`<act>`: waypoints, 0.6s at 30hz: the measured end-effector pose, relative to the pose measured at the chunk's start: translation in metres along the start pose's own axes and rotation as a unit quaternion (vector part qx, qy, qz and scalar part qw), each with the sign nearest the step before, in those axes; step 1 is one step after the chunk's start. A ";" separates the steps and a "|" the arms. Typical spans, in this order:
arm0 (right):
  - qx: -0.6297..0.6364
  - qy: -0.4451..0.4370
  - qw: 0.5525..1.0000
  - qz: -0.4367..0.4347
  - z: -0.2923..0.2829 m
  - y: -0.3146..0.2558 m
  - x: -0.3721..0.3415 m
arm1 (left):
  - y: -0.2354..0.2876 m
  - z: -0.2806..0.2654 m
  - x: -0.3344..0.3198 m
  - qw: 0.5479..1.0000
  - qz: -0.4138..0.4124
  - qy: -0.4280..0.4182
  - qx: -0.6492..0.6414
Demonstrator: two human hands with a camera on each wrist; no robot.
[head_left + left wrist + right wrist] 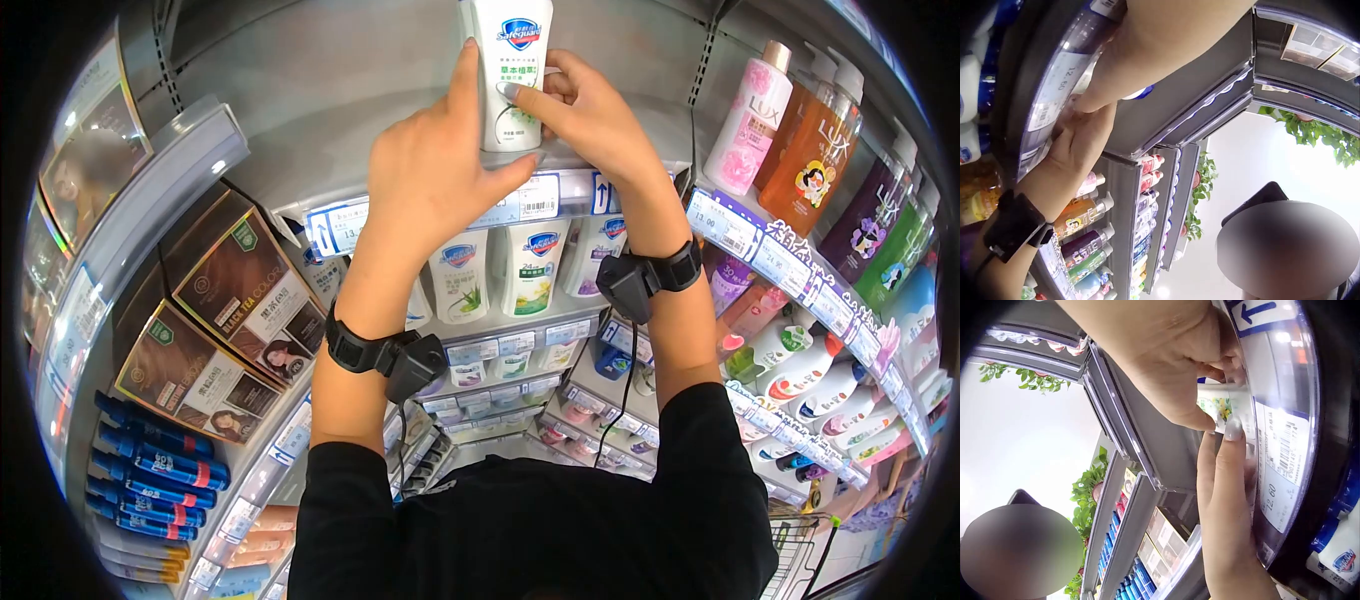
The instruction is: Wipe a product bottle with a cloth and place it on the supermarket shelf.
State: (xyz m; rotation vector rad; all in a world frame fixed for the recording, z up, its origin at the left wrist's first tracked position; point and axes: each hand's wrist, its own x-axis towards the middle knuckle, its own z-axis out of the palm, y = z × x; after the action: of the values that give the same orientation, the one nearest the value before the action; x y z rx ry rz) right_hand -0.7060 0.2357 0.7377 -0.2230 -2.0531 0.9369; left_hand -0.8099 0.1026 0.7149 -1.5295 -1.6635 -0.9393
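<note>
A white Safeguard body wash bottle stands upright at the front of the upper middle shelf in the head view. My right hand grips its right side, thumb across the front label and fingers curled round behind. Along the bottle's left edge lies the straight index finger of my left hand; its thumb stretches out below, by the shelf's price strip. The right wrist view shows the lower part of the bottle between both hands, much of it covered by fingers.
More Safeguard bottles line the shelf below. Pump bottles, including an orange LUX one, stand to the right beside a pink LUX bottle. Hair colour boxes and blue bottles fill the left shelves. A wire cart is at lower right.
</note>
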 end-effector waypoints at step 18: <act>-0.160 0.181 0.955 -0.174 0.018 -0.018 -0.014 | 0.011 -0.012 0.006 0.999 -0.039 -0.027 -0.016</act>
State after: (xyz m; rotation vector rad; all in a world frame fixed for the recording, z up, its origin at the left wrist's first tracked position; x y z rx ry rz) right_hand -0.7075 0.2065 0.7351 -0.1798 -1.8102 0.3160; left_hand -0.7994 0.0961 0.7266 -1.5322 -1.7656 -0.9774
